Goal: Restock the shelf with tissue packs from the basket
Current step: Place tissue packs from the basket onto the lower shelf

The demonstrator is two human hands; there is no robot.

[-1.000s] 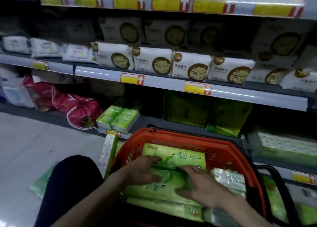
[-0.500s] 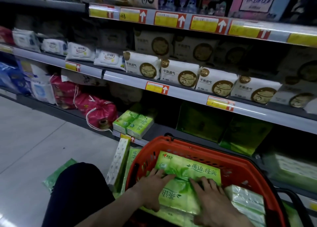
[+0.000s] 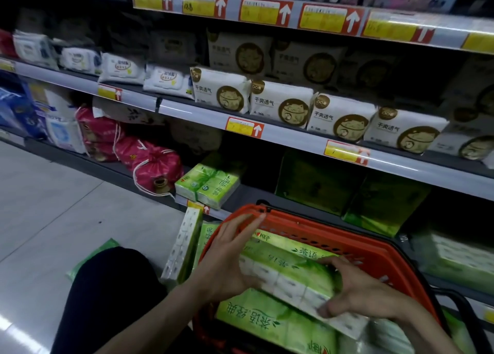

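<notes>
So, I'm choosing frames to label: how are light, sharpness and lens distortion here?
Head view, dim, recesses nearly black; head view, glare streaks on the shelf edge; head view, that edge bows from the wide lens, and the left hand and tissue pack are blurred.

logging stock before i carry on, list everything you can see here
red plastic basket: 1, red, before bottom shelf
green plastic-wrapped tissue pack: 1, green, held over basket
flat green tissue packs: several, green, in basket
small green tissue bundles: 2, green, bottom shelf
white cat-logo packs: 5 in front, white, middle shelf
pink drawstring bags: several, pink, bottom shelf left
left hand: 1, flat against held pack's left end
right hand: 1, gripping its right end
</notes>
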